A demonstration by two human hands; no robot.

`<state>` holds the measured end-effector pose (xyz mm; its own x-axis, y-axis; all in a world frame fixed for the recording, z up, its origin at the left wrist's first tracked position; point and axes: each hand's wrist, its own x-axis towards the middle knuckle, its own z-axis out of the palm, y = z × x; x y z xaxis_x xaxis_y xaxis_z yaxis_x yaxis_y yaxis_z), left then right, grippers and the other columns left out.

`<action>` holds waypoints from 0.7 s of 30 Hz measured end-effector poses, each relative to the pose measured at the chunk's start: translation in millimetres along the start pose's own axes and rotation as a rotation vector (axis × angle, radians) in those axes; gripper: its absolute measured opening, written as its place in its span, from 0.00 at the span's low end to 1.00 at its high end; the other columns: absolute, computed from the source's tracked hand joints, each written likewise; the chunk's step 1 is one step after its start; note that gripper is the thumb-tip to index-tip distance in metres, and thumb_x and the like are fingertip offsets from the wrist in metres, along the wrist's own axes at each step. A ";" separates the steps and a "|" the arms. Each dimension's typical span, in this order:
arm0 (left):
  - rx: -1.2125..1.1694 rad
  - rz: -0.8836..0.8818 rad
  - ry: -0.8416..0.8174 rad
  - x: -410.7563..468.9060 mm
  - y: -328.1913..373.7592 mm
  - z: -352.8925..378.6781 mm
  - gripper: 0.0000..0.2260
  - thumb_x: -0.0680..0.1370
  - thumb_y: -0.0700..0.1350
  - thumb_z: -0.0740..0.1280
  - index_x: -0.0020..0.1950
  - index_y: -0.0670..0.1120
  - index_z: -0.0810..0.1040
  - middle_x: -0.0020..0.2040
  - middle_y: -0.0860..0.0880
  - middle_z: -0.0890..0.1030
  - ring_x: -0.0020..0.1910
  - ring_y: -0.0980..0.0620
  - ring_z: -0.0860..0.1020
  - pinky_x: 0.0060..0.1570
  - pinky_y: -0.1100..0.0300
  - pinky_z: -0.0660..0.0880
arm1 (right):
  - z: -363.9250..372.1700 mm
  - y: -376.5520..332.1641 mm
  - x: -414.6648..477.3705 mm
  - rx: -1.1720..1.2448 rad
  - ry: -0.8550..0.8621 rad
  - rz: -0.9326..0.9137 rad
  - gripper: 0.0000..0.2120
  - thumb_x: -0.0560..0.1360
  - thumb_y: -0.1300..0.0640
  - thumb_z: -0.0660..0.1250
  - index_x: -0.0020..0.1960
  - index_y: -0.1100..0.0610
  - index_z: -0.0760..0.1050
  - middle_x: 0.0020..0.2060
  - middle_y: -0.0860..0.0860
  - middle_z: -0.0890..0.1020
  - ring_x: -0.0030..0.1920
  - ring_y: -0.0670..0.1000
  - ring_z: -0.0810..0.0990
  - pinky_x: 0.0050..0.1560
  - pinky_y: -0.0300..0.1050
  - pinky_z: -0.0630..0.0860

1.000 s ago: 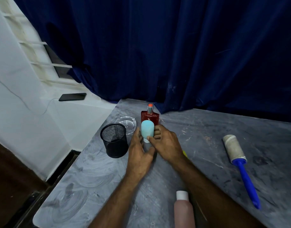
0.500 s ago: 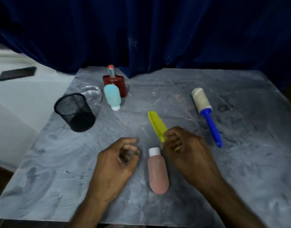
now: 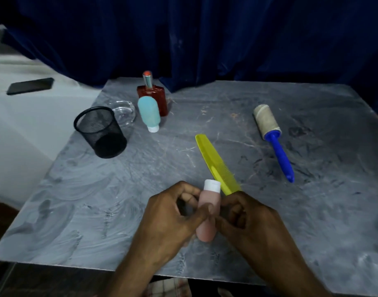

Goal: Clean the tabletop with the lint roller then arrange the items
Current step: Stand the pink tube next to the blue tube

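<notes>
A pink bottle (image 3: 209, 200) with a white cap lies near the front of the grey tabletop (image 3: 312, 221). My left hand (image 3: 171, 217) and my right hand (image 3: 248, 219) both close on it from either side. A yellow comb (image 3: 213, 161) lies just beyond the bottle, its near end by my right fingers. The lint roller (image 3: 271, 133), blue handle and used beige roll, lies apart at the right. At the back left stand a blue bottle (image 3: 149, 113) on its white cap, a red perfume bottle (image 3: 156, 95), a glass dish (image 3: 124, 112) and a black mesh cup (image 3: 100, 131).
A dark blue curtain (image 3: 205, 39) hangs behind the table. A black phone (image 3: 30, 85) lies on the white ledge to the left. The table's front edge runs just below my wrists, with checked cloth under it.
My hands left the blue bottle standing at the back left, drew back to the front and closed together on the pink bottle. The view swung right and down.
</notes>
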<state>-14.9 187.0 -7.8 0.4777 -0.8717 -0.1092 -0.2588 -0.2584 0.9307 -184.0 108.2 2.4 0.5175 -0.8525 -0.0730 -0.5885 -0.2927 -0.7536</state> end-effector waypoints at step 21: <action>-0.057 0.451 0.518 61.0 -17.4 -69.4 0.22 0.77 0.39 0.76 0.69 0.50 0.76 0.67 0.53 0.78 0.58 0.52 0.84 0.55 0.52 0.84 | 50.5 -78.3 127.3 0.669 -0.119 -0.141 0.19 0.72 0.64 0.78 0.59 0.59 0.74 0.49 0.59 0.87 0.48 0.59 0.87 0.44 0.48 0.82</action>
<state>76.9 167.2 -6.4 0.6771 -0.5738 0.4608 -0.4888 0.1175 0.8645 -40.7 44.4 19.1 0.6483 -0.7612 0.0128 -0.0210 -0.0346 -0.9992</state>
